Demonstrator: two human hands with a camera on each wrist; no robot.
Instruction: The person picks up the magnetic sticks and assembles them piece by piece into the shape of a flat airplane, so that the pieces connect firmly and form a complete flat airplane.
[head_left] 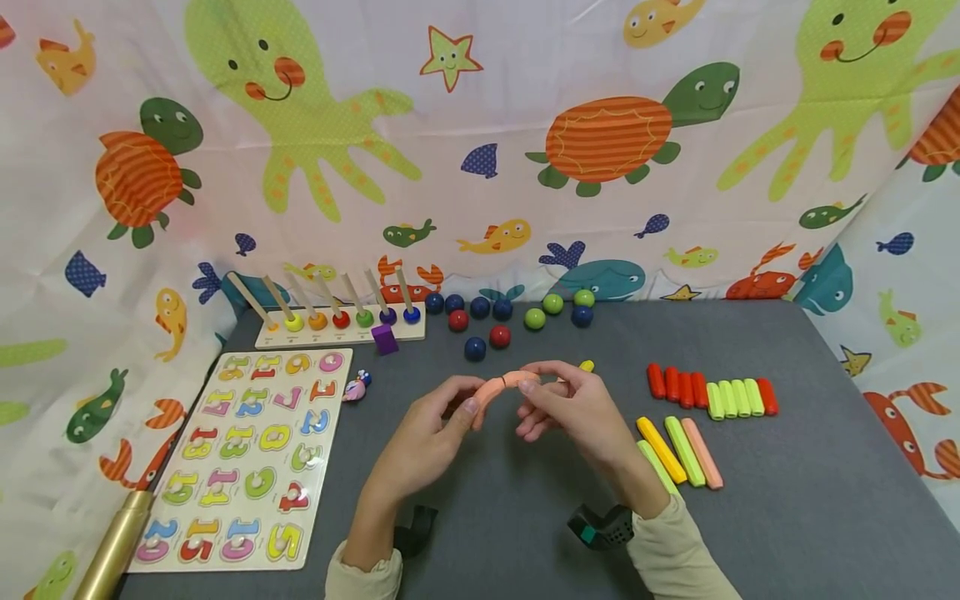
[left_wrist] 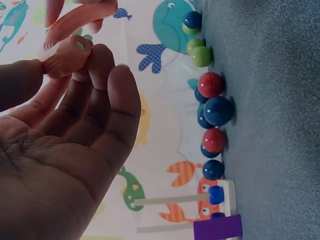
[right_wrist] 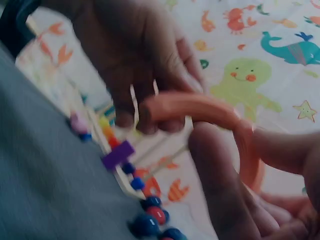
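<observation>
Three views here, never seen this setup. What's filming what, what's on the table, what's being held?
No machine: a person works with bare hands, wearing three cameras. The wide picture comes from the head, looking down at a grey table. The other two come from the wrists, so each shows its own hand close up and tilted.

Both hands meet at mid-table on a curved orange piece. The left hand pinches one end, the right hand the other; each grip is fingertips and thumb. The left wrist view shows the round end of that piece.

On the table: a number puzzle at left, a peg board with a purple block behind it, loose balls in blue, red and green, and at right rows of coloured sticks.
</observation>
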